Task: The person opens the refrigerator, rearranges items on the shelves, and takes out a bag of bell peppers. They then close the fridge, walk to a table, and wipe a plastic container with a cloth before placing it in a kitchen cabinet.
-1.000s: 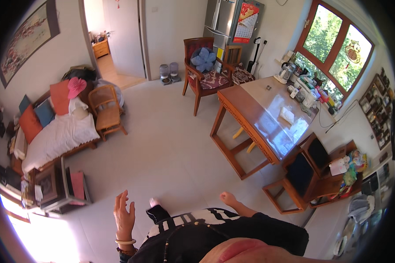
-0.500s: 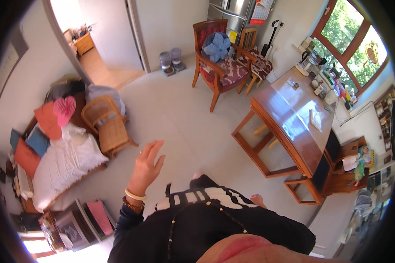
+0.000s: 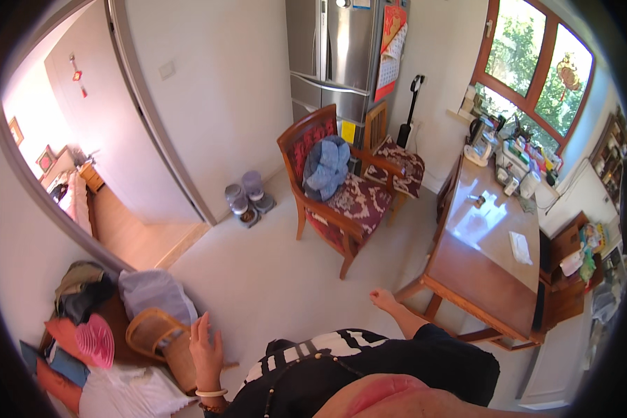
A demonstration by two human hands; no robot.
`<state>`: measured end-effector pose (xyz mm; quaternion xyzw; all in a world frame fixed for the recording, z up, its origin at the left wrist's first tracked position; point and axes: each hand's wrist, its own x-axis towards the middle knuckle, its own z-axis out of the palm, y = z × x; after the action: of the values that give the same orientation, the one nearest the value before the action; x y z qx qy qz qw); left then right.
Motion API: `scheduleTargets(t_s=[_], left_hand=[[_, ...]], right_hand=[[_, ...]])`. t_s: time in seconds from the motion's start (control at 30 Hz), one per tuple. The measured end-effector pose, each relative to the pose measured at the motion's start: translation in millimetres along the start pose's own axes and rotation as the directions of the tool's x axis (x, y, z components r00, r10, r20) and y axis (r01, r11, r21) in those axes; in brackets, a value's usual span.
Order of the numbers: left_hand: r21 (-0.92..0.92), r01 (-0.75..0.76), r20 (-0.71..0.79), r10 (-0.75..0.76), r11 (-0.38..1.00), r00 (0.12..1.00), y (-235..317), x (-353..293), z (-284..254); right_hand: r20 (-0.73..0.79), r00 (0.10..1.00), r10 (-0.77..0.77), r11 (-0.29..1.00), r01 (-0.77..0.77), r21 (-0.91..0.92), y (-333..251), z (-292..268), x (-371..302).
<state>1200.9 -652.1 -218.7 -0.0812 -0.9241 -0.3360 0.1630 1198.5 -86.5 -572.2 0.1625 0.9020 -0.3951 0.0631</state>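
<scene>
My left hand (image 3: 207,352) is raised at the lower left with its fingers stretched and apart, holding nothing. A pale bangle (image 3: 211,393) circles that wrist. In the picture it overlaps the edge of a cane chair (image 3: 148,333). My right hand (image 3: 381,299) hangs over the floor between the armchair and the table, its fingers curled in and nothing visible in them. Nearest to it are the wooden table (image 3: 467,282) on the right and a carved wooden armchair (image 3: 353,226) ahead. On the armchair's seat rests a blue flower-shaped cushion (image 3: 326,168).
Two pet feeders (image 3: 238,203) stand on the floor by the wall. An open doorway (image 3: 129,237) lies to the left. A steel fridge (image 3: 345,56) rises behind the armchair. A bed with a white cover (image 3: 129,393) and a pink heart-shaped fan (image 3: 95,341) is at lower left.
My view has tilted up and nearer to the armchair, fridge and doorway. My right hand has come forward on the right. My left hand sits lower in view, still open.
</scene>
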Motion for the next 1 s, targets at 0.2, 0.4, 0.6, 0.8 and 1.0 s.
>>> scheduleTargets(t_s=[0.2,0.4,0.6,0.8,1.0], left_hand=[[0.017,-0.145,0.102,0.142,0.989,0.985,-92.2,217.0,57.7],[-0.134,-0.346,0.128,0.362,0.929,0.923,-104.1,475.2,108.6],[-0.144,-0.494,0.165,0.513,0.857,0.842,-102.4,621.3,181.6],[-0.166,-0.398,0.212,0.427,0.902,0.879,-112.0,723.0,236.6],[-0.246,-0.349,0.257,0.408,0.904,0.876,-144.8,837.7,286.0]], right_hand=[[-0.52,0.827,-0.214,0.928,0.338,0.155,-201.8,-44.7,167.8],[-0.742,0.594,-0.309,0.923,0.376,-0.084,-377.1,-199.9,288.5],[-0.766,0.341,-0.545,0.832,0.332,-0.445,-503.4,-387.8,418.5],[-0.747,0.134,-0.651,0.752,0.248,-0.61,-612.6,-502.6,572.3],[-0.722,0.217,-0.657,0.748,0.063,-0.661,-687.7,-564.9,701.6]])
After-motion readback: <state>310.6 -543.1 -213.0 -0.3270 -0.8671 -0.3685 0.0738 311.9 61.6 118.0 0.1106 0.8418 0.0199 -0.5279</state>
